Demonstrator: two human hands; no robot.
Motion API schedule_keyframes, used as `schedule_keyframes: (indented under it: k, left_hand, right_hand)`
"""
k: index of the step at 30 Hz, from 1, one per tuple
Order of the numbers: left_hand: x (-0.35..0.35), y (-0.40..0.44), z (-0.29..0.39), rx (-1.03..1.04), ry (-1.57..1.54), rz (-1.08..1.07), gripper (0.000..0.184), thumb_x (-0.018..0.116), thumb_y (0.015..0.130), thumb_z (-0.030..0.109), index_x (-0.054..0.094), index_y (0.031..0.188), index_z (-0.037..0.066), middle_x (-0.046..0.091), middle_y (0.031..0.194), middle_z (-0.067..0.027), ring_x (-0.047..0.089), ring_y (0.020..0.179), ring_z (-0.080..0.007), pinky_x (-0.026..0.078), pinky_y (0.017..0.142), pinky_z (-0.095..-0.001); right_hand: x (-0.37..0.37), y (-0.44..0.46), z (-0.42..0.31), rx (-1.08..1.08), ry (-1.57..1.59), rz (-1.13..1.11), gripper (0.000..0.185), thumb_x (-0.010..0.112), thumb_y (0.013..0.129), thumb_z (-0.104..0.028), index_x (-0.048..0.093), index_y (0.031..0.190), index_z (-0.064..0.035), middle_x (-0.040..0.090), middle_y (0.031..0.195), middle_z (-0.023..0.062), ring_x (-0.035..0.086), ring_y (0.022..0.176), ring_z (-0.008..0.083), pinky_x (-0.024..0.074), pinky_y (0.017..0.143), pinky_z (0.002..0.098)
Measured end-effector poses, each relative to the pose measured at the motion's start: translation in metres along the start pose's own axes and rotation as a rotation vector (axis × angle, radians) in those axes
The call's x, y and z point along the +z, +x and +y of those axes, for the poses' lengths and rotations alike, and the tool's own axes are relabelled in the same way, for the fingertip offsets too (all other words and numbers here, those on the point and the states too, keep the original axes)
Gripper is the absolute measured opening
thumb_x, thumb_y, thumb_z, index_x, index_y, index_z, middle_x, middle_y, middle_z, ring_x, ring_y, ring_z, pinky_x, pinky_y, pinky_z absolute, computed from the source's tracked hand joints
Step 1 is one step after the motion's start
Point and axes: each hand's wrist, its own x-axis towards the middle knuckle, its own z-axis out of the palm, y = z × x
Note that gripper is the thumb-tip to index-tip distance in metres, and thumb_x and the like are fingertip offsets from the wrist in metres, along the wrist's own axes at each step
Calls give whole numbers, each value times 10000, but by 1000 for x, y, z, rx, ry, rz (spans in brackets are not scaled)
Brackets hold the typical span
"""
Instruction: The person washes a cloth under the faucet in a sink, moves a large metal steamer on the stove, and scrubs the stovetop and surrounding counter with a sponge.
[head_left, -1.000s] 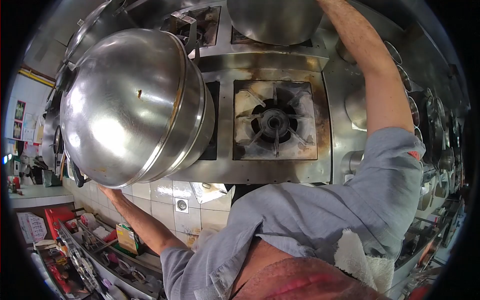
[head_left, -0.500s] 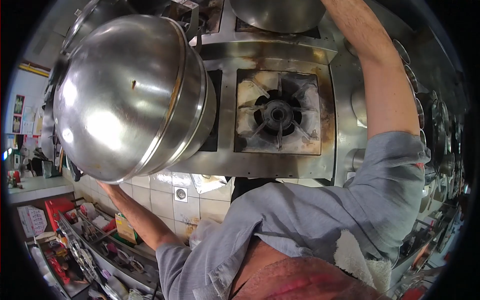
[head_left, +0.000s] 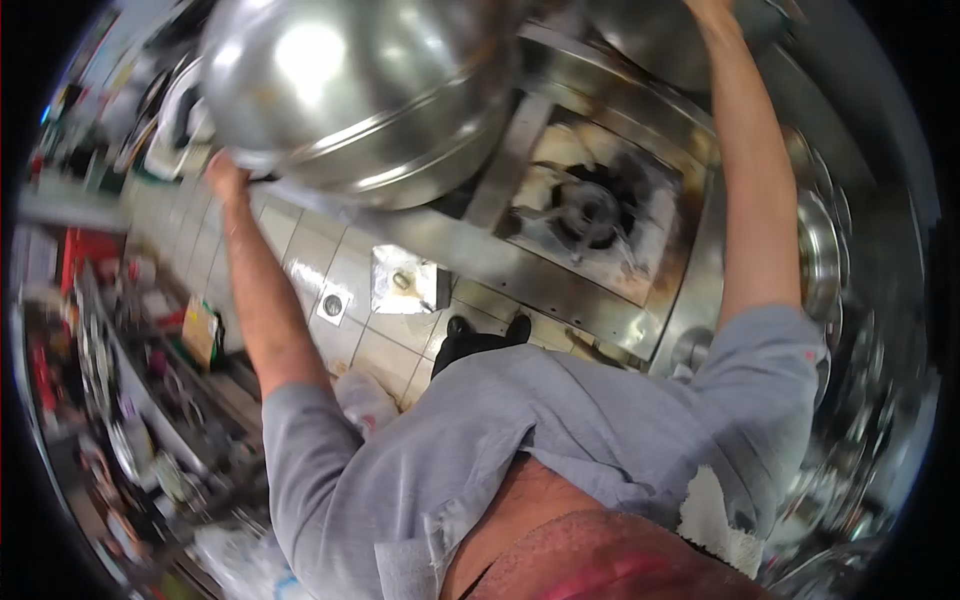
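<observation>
A very large domed steel cover (head_left: 330,90), with rolled rims below its dome, fills the upper left over the stove. My left hand (head_left: 228,178) is closed beside the cover's lower left edge, close to a dark piece; what its fingers grip is blurred and partly hidden. Stretched to the top edge, my right hand (head_left: 708,8) is by a big steel pot (head_left: 655,45) on the back of the stove. Its fingers are cut off by the frame, so their grip cannot be seen. Between my arms lies a gas burner (head_left: 590,208) with a scorched surround.
The steel stove edge (head_left: 470,245) runs in front of me. A square foil-like sheet (head_left: 403,279) and a drain (head_left: 334,304) are on the tiled floor (head_left: 385,352). Cluttered shelves (head_left: 150,400) stand at left. Round steel pans (head_left: 820,250) line the right side.
My view has turned and shifted, so the cover appears higher and the stove tilted. My left hand, mostly hidden before, now shows at the cover's edge. My right hand shows slightly at the top.
</observation>
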Motion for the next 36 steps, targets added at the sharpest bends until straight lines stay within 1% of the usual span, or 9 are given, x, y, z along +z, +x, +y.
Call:
schedule_keyframes:
  k: [1, 3, 4, 5, 6, 9, 13, 20, 36]
  left_hand:
    - [-7, 5, 14, -23, 358, -9, 179, 522, 774, 173, 666, 844, 94, 661, 815, -83, 635, 752, -266, 494, 666, -403]
    - [-58, -17, 104, -47, 374, -7, 227, 475, 816, 183, 666, 762, 70, 649, 784, -137, 629, 745, -322, 489, 631, -426]
    - [-56, -14, 107, -168, 227, -46, 251, 467, 838, 197, 670, 766, 68, 648, 800, -140, 626, 751, -332, 490, 629, -431]
    - [-53, -17, 98, -44, 134, 58, 267, 465, 868, 213, 649, 773, 43, 643, 751, -138, 619, 705, -305, 475, 624, -407]
    - [-65, -40, 120, -264, -578, 224, 298, 458, 907, 242, 616, 788, 19, 594, 680, -93, 572, 653, -239, 447, 614, -360]
    - [-90, -92, 132, -465, -1002, 154, 358, 446, 933, 399, 518, 815, 68, 472, 673, 13, 446, 576, -105, 383, 528, -269]
    - [-69, -223, 75, -571, -1159, -88, 432, 592, 871, 302, 469, 1205, 57, 523, 760, 10, 468, 603, -66, 393, 500, -233]
    - [-116, -380, -13, -649, -871, -997, 468, 630, 837, 357, 517, 1169, 47, 602, 871, -62, 565, 665, -119, 464, 588, -280]
    - [-218, -300, -188, -923, -1000, -333, 407, 610, 864, 236, 516, 1175, -9, 584, 860, -24, 551, 700, -88, 454, 648, -241]
  right_hand:
    - [3, -17, -4, 55, -25, 171, 366, 415, 918, -354, 604, 1046, -67, 579, 1106, 174, 517, 1089, 320, 392, 910, 478]
    - [13, -49, -2, -52, 117, 428, 247, 588, 850, -313, 660, 895, -81, 634, 817, 108, 591, 770, 306, 468, 677, 397]
    - [-22, -68, -37, 207, 276, 287, 214, 631, 831, -216, 656, 992, -78, 620, 1031, 95, 581, 914, 282, 465, 789, 368]
    - [-37, -87, -60, 286, 433, 280, 196, 631, 841, -199, 666, 972, -58, 626, 995, 109, 579, 903, 276, 466, 783, 360]
    - [-49, -112, -83, 335, 510, 262, 222, 613, 861, -197, 644, 1016, -41, 599, 1014, 131, 570, 918, 267, 465, 786, 351]
    - [-93, -182, -162, 479, 881, 86, 210, 527, 916, -108, 567, 1081, 16, 535, 1027, 109, 530, 922, 199, 451, 743, 311]
    - [-163, -246, -289, 494, 1086, -308, 137, 537, 873, -69, 569, 969, 23, 540, 876, 131, 531, 794, 250, 428, 686, 349]
    - [-215, -205, -509, 124, 1607, -750, 155, 581, 838, -99, 594, 941, 16, 575, 857, 146, 566, 761, 266, 449, 683, 336]
    - [-136, -122, -799, -255, 1770, -1023, 188, 587, 842, -147, 606, 965, -7, 564, 799, 95, 541, 695, 196, 440, 630, 310]
